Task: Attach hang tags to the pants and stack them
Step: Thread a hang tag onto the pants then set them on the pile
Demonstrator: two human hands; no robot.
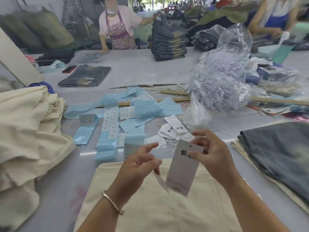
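My right hand (211, 154) pinches the top of a white hang tag (183, 169) with black characters and a small hole near its upper edge. The tag hangs above folded cream pants (150, 206) lying in front of me. My left hand (139, 165) is just left of the tag and pinches a second thin white slip (161, 182) that points down. Loose hang tags (172, 131) with white strings lie on the table behind my hands. A stack of grey and cream folded pants (280, 153) lies at the right.
A heap of cream pants (28, 131) fills the left. Blue sticker sheets with size labels (115, 121) cover the middle of the table. A plastic bag of tag strings (222, 81) and wooden rulers (173, 93) lie beyond. People work at a far table beside stacked jeans (168, 42).
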